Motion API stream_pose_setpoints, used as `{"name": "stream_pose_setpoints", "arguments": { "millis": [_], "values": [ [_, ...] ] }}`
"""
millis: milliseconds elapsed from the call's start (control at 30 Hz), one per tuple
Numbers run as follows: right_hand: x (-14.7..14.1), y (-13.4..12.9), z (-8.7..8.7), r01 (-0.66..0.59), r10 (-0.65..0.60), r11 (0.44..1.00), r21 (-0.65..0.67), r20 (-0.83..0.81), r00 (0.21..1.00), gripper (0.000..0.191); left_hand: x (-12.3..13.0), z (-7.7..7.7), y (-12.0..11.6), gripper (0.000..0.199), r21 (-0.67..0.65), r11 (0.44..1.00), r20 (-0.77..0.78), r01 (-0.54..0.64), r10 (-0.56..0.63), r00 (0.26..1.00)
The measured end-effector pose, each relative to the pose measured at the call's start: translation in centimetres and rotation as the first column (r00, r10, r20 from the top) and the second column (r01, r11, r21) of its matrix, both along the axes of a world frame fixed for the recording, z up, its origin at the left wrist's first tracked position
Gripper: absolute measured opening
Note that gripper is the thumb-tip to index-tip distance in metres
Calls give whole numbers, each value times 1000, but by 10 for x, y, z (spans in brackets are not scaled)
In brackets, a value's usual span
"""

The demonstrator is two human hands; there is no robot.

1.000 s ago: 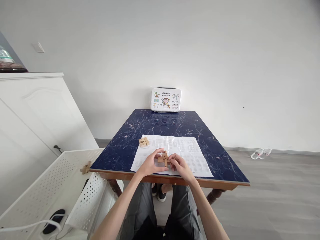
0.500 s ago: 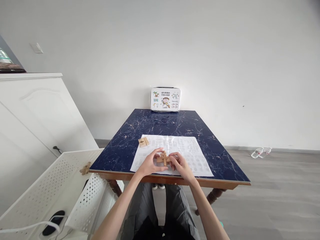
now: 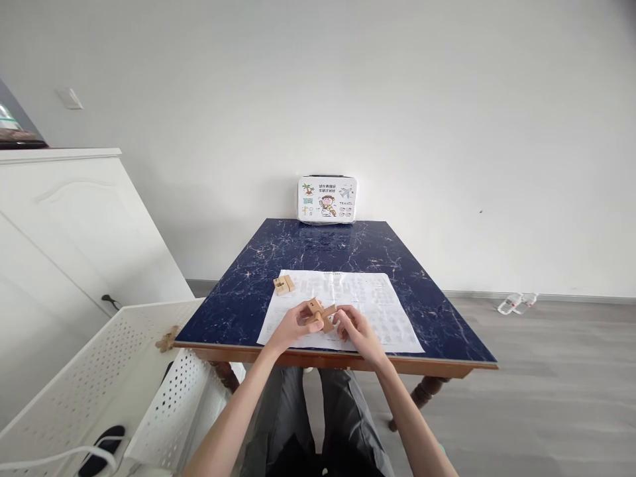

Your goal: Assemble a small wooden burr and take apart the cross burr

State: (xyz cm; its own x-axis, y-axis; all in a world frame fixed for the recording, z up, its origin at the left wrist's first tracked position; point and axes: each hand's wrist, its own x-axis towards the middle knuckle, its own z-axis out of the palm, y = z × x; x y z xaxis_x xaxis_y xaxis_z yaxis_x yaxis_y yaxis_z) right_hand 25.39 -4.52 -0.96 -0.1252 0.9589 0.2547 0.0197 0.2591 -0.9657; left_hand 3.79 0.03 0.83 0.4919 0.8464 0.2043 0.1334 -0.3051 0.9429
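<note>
Above the near part of a printed paper sheet, my left hand grips a small wooden interlocking puzzle between thumb and fingers. Its crossed wooden pieces stick out at angles, and a face marked "2" points up. My right hand is curled at the puzzle's right end, with thumb and forefinger against a piece; its other fingers are partly hidden. Another wooden block puzzle lies on the sheet's far left part.
The blue marbled table has a brown wooden edge. A white illustrated case stands against the wall. At left is a white perforated basket, with a wooden piece by its rim. Clear-and-white shoes lie on the floor.
The wooden puzzle has been turned and tilted in my left hand, so the face marked "2" now shows. My right hand's fingers have shifted at its right end.
</note>
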Motion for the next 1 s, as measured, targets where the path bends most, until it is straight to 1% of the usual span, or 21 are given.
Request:
{"name": "stream_pose_setpoints", "arguments": {
  "millis": [100, 200, 300, 400, 500, 600, 767, 1000],
  "values": [
    [-2, 0, 0, -7, 7, 1000, 8, 61, 998, 46, -1, -2, 2, 58, -21, 999, 58, -36, 37, 998],
    [-3, 1, -1, -10, 9, 1000, 16, 85, 996, 46, -1, -1, 0, 65, -33, 997, 79, -70, 72, 994],
    [-3, 2, -1, 24, -26, 999, 21, 84, 996, 48, 1, 2, -5, 81, -35, 997, 61, -74, 76, 995],
    [-4, 3, -2, 46, -48, 999, 19, 85, 995, 50, 1, 7, -11, 90, 13, 997, 2, -80, 80, 997],
    [-5, 4, -4, 50, -50, 999, 11, 81, 995, 52, 2, 10, -15, 93, 111, 991, -57, -68, 75, 996],
    [-5, 5, -6, 57, -57, 998, 3, 74, 996, 53, 4, 9, -16, 93, 156, 987, -105, -39, 56, 993],
    [-4, 5, -8, 60, -59, 998, 0, 68, 996, 53, 6, 6, -16, 93, 165, 985, -150, -47, 72, 986],
    [-2, 6, -8, 42, -42, 999, 2, 68, 997, 51, 8, 8, -17, 96, 160, 987, -208, -25, 58, 976]
  ]
}}
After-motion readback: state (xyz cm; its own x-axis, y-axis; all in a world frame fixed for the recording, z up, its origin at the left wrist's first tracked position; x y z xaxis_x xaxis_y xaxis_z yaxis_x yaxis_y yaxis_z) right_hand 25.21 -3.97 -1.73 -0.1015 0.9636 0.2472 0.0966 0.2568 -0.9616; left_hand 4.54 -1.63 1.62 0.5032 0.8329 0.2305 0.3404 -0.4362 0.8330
